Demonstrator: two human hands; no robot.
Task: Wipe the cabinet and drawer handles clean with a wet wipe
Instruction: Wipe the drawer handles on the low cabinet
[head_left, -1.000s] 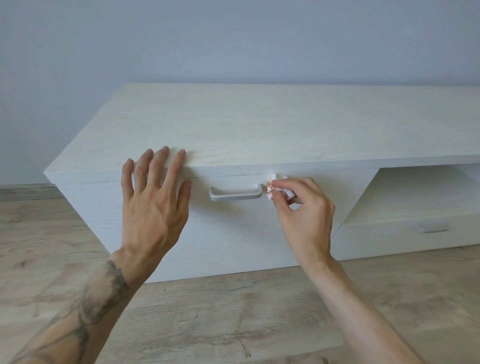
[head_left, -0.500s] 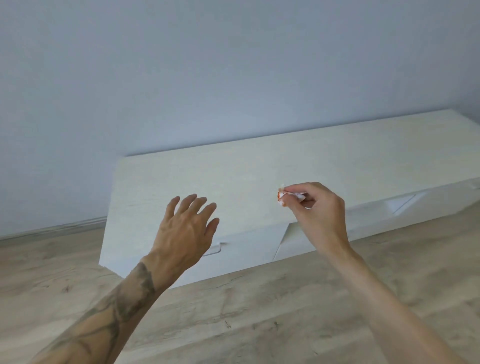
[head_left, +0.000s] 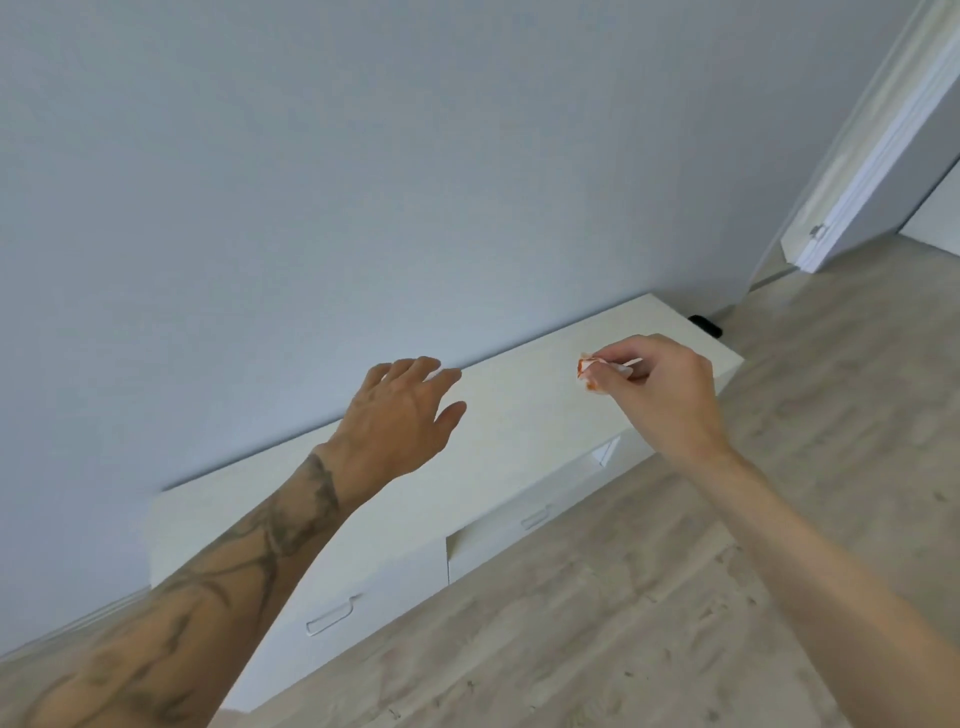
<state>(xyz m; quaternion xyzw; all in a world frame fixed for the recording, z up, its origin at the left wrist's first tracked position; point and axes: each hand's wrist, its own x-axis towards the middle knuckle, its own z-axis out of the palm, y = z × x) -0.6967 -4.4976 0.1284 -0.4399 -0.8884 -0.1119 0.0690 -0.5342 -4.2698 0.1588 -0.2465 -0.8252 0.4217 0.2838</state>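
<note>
From where I watched, the long, low, white wood-grain cabinet (head_left: 519, 415) stood against the plain pale grey-blue wall (head_left: 363, 182), running from near left to far right across the tilted view. Its flat top was bare. On its near front face I saw a silver bar handle (head_left: 332, 616) on the left door, a second small silver drawer handle (head_left: 535, 517) further right below an open shelf recess, and a third fitting (head_left: 605, 452) beyond that, too small for me to make out.

The left hand (head_left: 400, 421), on a tattooed forearm (head_left: 218, 587), hung above the cabinet top with fingers spread and relaxed, gripping nothing. The right hand (head_left: 670, 395) was lifted over the far right part of the top, thumb and forefinger pinched on a small crumpled white wet wipe with orange marks (head_left: 589, 371). The wipe was well apart from every handle, and I could not tell whether either hand touched the top.

The floor (head_left: 675, 597) was pale grey-brown wood-look planking. At the far right a white door frame (head_left: 872, 156) stood with a small metal fitting (head_left: 818, 231) low on it, and a small black object (head_left: 705, 325) lay on the floor by the cabinet's far end.
</note>
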